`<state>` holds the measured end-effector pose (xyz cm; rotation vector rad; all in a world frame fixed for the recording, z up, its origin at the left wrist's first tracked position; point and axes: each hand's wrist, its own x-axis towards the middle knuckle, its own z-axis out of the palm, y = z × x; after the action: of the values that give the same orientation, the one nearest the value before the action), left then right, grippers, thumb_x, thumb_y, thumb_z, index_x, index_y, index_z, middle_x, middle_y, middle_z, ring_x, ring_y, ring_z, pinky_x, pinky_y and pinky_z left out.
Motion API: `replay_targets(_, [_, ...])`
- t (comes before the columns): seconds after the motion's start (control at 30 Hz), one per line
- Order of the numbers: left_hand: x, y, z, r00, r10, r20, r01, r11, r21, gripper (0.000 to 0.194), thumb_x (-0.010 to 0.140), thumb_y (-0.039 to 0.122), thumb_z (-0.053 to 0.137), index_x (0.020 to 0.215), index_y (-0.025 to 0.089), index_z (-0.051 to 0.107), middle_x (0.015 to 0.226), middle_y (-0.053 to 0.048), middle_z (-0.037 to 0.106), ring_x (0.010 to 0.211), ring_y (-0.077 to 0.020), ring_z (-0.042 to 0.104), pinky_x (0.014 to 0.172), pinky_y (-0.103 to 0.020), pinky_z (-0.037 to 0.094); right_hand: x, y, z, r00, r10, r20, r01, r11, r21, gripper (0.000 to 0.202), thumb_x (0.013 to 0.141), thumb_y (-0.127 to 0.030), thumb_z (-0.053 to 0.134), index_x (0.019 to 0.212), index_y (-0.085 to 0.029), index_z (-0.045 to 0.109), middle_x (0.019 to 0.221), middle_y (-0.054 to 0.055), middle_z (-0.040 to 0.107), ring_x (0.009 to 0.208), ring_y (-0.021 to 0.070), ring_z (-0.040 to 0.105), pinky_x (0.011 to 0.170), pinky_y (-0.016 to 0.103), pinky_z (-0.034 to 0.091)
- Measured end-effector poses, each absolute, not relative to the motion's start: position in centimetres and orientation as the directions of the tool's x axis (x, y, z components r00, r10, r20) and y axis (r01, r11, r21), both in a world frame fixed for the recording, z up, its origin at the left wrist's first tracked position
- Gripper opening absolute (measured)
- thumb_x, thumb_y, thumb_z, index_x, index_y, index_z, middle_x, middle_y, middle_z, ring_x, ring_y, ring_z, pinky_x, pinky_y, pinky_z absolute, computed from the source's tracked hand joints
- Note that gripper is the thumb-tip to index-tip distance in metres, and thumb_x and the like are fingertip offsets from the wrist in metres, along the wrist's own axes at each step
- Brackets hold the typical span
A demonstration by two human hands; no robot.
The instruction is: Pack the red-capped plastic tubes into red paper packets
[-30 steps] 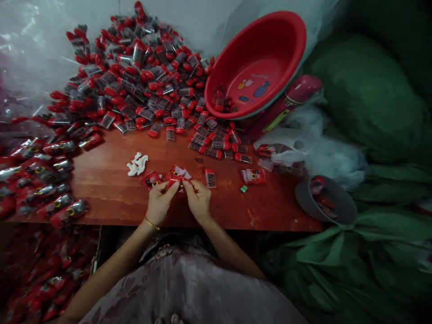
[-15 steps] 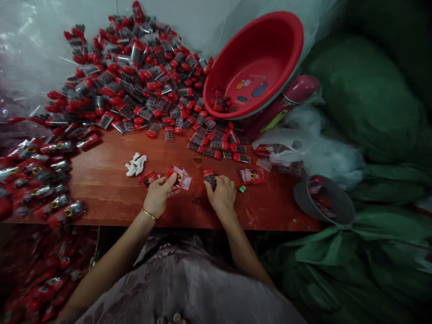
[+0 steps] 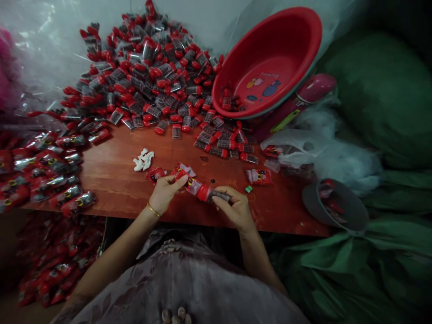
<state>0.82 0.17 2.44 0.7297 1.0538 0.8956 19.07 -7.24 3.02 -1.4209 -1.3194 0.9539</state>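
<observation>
My left hand (image 3: 166, 192) pinches a small red printed plastic bag (image 3: 192, 185) above the front of the table. In my right hand (image 3: 236, 206) is a small clear bottle with a red cap (image 3: 204, 193), dark pieces showing inside. It lies nearly level, its red end pointing left at the bag's clear edge. Whether that end is inside the bag or only against it I cannot tell. Other red bags (image 3: 155, 174) lie just beyond my left hand. White crumpled pieces (image 3: 143, 160) rest farther left.
A big heap of red-capped bottles (image 3: 141, 81) covers the back of the table. A tilted red basin (image 3: 270, 63) leans at the back right. Filled red packets (image 3: 50, 168) are piled left. A grey bowl (image 3: 351, 207) stands at the right edge, near a red packet (image 3: 259, 176) and green sachet (image 3: 248, 189).
My right hand has turned the bottle level and brought its red cap up to the bag. The bag has tilted toward it. The whole view has shifted slightly.
</observation>
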Motion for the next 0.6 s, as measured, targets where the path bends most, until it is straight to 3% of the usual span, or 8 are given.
replay_targets(0.17, [0.2,0.3,2.7,0.292,0.929,-0.225,-0.048,0.249,0.967,0.036,0.056,0.048,0.076,0.063,0.014,0.070,0.061,-0.001,0.066,0.061,-0.0128,0.056,0.063,-0.026,0.045,18.6,-6.5,2.9,0.008,1.000,-0.019,0.251,-0.020,-0.968,0.015,0.071,-0.031,0.061,0.073,-0.017,0.061,0.053,-0.004,0.052,0.045,0.0082,0.044,0.045,0.020,0.034])
replay_targets(0.27, [0.1,0.4,2.6,0.299,0.934,-0.196,-0.040,0.217,0.975,0.031,0.059,0.044,0.075,0.067,0.014,0.070,0.063,0.000,0.066,0.061,-0.0122,0.055,0.063,-0.025,0.043,18.3,-6.3,2.3,0.028,0.999,-0.027,0.227,-0.033,-0.973,0.016,0.074,-0.033,0.060,0.075,-0.017,0.061,0.051,-0.005,0.050,0.044,0.0080,0.044,0.045,0.020,0.034])
replay_targets(0.4, [0.8,0.2,2.2,0.241,0.944,-0.227,-0.220,0.281,0.934,0.031,0.055,0.034,0.080,0.074,0.013,0.068,0.066,0.001,0.065,0.059,-0.0085,0.053,0.061,-0.022,0.043,17.8,-6.4,1.3,0.073,0.997,0.011,0.227,-0.006,-0.974,0.019,0.078,-0.036,0.059,0.082,-0.018,0.061,0.053,-0.005,0.051,0.045,0.0084,0.045,0.046,0.020,0.037])
replay_targets(0.6, [2.4,-0.6,1.7,0.194,0.853,-0.485,-0.529,0.508,0.680,0.047,0.041,0.020,0.086,0.081,0.014,0.061,0.070,0.003,0.065,0.060,-0.0077,0.058,0.062,-0.021,0.047,16.5,-6.4,0.5,0.122,0.990,0.074,0.297,0.035,-0.954,0.020,0.079,-0.037,0.059,0.086,-0.018,0.062,0.059,-0.004,0.053,0.050,0.0088,0.047,0.048,0.020,0.040])
